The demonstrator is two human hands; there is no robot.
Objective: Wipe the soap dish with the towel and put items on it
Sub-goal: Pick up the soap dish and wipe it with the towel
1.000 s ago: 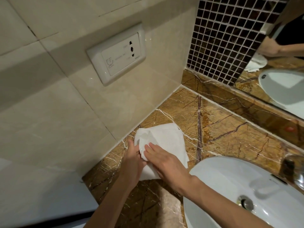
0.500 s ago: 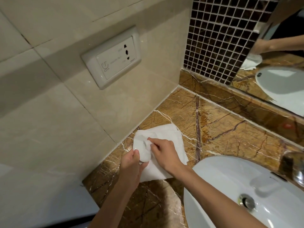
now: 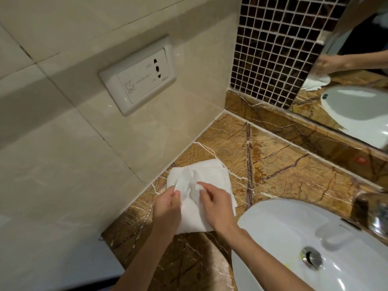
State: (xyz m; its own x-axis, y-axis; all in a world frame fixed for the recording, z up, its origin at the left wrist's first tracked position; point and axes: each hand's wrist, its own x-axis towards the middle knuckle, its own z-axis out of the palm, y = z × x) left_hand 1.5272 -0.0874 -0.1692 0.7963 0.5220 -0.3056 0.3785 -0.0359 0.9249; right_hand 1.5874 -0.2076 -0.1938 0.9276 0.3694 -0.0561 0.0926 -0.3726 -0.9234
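Observation:
A white towel [image 3: 201, 175] lies on the brown marble counter [image 3: 283, 171] close to the beige wall. My left hand [image 3: 168, 208] pinches the towel's left part between thumb and fingers. My right hand [image 3: 216, 204] pinches a raised fold near the towel's middle. The cloth bunches up between the two hands. No soap dish is visible; whatever lies under the towel is hidden.
A white sink basin [image 3: 315, 248] with a metal drain [image 3: 311, 257] sits at the lower right, a chrome tap [image 3: 375, 213] at its edge. A wall socket plate [image 3: 138, 76] is on the beige tiles. A mirror [image 3: 357, 70] and dark mosaic tiles [image 3: 273, 45] stand behind.
My right hand went from lying flat on the towel to pinching it. Both hands have gathered the cloth into a raised fold between them.

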